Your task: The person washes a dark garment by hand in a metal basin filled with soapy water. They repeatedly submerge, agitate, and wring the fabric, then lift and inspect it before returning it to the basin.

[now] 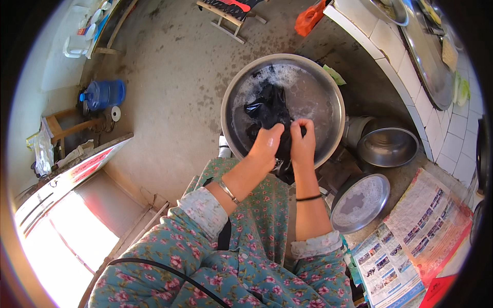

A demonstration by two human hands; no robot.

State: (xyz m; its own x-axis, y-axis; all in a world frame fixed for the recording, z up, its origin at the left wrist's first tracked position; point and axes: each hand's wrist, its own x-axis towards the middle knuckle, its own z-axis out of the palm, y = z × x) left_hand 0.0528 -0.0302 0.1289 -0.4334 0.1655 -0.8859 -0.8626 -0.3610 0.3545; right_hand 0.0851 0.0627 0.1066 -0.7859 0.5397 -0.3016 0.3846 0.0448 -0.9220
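A large round metal basin (340, 111) in front of me contains murky water with suds along its far side. Wet black cloth (272, 106) lies bunched in it, and part of it hangs over the near rim towards my lap. My left hand (268, 142) grips the cloth, with its thumb on top. Close beside it on the right, my right hand (303, 140) is also closed on the black cloth. Both hands are over the near half of the basin. The fingers beneath the cloth are partly hidden.
Right of the basin are an empty metal bowl (389, 148) and a tilted one with suds (360, 204). Printed sheets (420, 223) lie at the lower right, below a white tiled counter (396, 73). A low folding stool (227, 19), an orange bag (309, 18) and a blue water jug (106, 94) stand farther off.
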